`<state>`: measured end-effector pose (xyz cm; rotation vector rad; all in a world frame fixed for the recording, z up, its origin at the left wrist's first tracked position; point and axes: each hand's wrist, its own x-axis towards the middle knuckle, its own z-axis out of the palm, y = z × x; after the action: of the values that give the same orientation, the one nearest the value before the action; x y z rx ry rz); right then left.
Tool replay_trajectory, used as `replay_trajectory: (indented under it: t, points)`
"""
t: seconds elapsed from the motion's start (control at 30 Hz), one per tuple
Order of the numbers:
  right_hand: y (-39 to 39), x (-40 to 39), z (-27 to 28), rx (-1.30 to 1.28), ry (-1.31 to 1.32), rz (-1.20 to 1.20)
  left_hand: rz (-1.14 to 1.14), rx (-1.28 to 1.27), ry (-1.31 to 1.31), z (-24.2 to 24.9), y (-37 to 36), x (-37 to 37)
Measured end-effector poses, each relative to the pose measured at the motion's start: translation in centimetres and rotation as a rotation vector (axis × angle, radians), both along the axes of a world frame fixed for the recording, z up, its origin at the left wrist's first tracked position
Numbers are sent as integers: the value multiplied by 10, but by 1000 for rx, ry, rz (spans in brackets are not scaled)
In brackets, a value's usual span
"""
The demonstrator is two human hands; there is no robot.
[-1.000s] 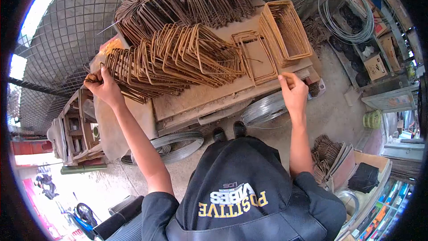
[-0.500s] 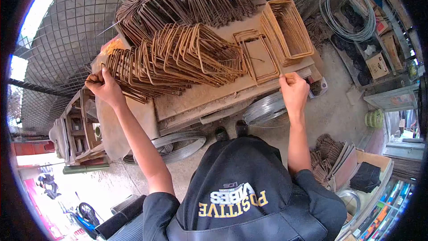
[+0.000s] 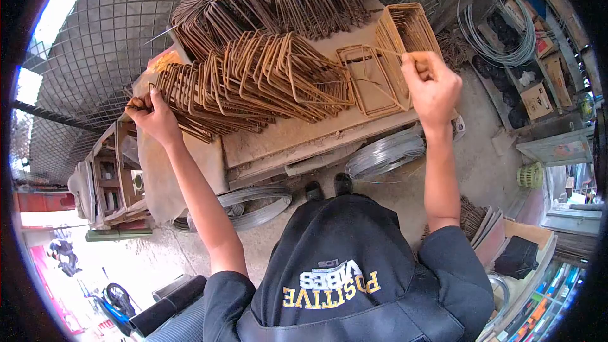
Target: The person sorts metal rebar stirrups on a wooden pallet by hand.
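My left hand [image 3: 155,118] is closed at the left end of a long row of rusty bent-wire frames [image 3: 247,82]; what its fingers grip is too small to make out. My right hand [image 3: 432,85] is raised at the right, its fingers pinched on a thin wire [image 3: 387,51] that runs left over flat rectangular frames [image 3: 359,114]. Just behind this hand an upright stack of rectangular frames [image 3: 411,9] stands on the wooden table [image 3: 272,150].
Two dark bundles of frames [image 3: 218,16] [image 3: 316,0] stand at the table's back, before wire mesh. Wire coils [image 3: 386,154] [image 3: 253,206] lie below the table's front edge. Another coil [image 3: 497,25] hangs at the right. A person [image 3: 62,256] is far off at the left.
My right hand has moved up and to the right from the flat frames' corner, and a thin wire now shows stretching from it. My left hand has shifted slightly right in view.
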<state>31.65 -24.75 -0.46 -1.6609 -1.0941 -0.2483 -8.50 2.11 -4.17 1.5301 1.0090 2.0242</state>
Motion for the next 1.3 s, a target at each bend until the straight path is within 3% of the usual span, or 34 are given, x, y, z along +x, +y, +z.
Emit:
replay_trajectory:
  t: [0.5, 0.6, 0.67, 0.83, 0.93, 1.3]
  points:
    - [53, -20, 70, -354, -92, 239, 53, -36, 42, -4, 3, -3]
    - [82, -21, 57, -345, -36, 413, 1, 39, 19, -6, 5, -3]
    - [96, -33, 57, -448, 320, 572, -30, -12, -30, -5, 4, -3]
    - [119, -33, 25, -392, 239, 627, -16, -3, -2, -5, 5, -5]
    - [95, -34, 36, -433, 410, 655, 5, -15, 20, -4, 3, -5]
    - [63, -48, 13, -412, 309, 867, 20, -6, 34, -6, 5, -6]
